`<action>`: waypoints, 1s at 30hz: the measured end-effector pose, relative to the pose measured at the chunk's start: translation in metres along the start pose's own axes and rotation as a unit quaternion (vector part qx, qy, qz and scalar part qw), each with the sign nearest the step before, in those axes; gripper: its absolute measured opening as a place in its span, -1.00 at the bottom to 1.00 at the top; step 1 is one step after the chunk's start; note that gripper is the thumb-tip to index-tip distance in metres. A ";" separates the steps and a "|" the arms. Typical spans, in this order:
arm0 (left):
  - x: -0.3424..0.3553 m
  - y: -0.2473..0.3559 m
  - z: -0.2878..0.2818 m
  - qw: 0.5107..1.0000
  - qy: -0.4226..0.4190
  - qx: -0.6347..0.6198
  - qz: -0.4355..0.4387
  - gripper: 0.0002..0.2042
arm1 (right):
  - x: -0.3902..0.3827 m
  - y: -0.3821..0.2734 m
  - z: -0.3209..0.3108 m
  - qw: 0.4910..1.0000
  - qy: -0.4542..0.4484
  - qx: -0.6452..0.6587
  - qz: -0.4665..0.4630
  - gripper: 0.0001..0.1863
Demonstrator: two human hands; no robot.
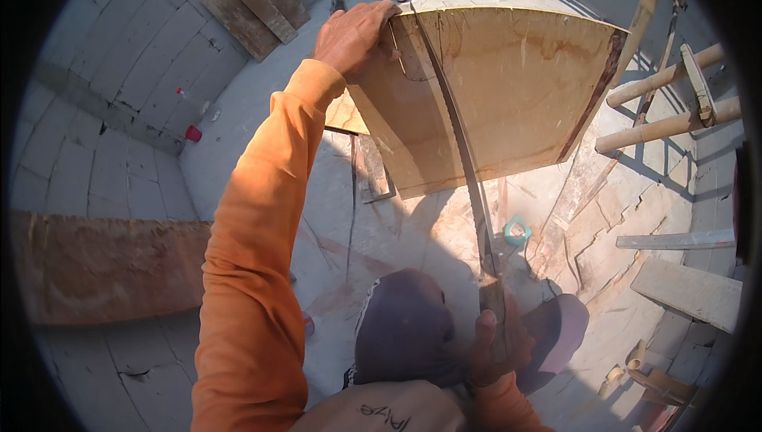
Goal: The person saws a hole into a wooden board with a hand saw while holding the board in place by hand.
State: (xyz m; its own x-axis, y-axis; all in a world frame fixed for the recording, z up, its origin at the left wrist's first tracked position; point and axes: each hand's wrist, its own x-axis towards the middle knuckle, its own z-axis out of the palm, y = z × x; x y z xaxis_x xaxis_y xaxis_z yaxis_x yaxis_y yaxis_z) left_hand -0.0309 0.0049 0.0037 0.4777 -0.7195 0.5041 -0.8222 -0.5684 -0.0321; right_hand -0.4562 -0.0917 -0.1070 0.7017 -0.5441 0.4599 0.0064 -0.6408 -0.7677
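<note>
A tan plywood sheet (516, 91) stands tilted in front of me. My left hand (357, 39) is closed over its upper left corner, with the fingers wrapped round the edge. A handsaw (460, 134) runs across the sheet's left part, its long narrow blade reaching up to the top edge. My right hand (504, 333) is closed round the saw's handle (493, 305), low down between my knees. The right hand is slightly blurred. Beyond the sheet on the floor lies a teal tape measure (517, 230), nearer to me than the sheet's lower edge.
A long brown board (111, 269) lies at the left by the block wall. More boards (258, 7) lean at the far left, near a bottle with a red part (193, 133). Bamboo poles (667, 83) and a grey plank (686, 293) stand at the right. Wood scraps litter the floor.
</note>
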 end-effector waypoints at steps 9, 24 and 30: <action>0.004 0.012 0.006 0.999 -0.007 0.040 -0.036 -0.49 | 0.002 -0.014 0.011 0.987 0.022 -0.096 -0.128 -0.57; 0.020 -0.007 0.027 0.993 0.028 0.106 -0.034 -0.37 | 0.022 -0.005 0.065 0.989 0.118 0.054 -0.070 -0.66; 0.009 -0.019 0.049 0.991 0.069 0.111 -0.007 -0.53 | 0.195 -0.067 0.111 0.988 0.059 0.145 0.017 -0.63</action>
State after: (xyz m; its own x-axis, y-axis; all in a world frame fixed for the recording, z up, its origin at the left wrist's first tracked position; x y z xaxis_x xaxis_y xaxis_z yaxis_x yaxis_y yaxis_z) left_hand 0.0048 -0.0104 -0.0336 0.4295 -0.6578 0.6187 -0.7199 -0.6630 -0.2052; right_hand -0.2404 -0.0950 -0.0152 0.6174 -0.6327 0.4674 0.1999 -0.4486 -0.8711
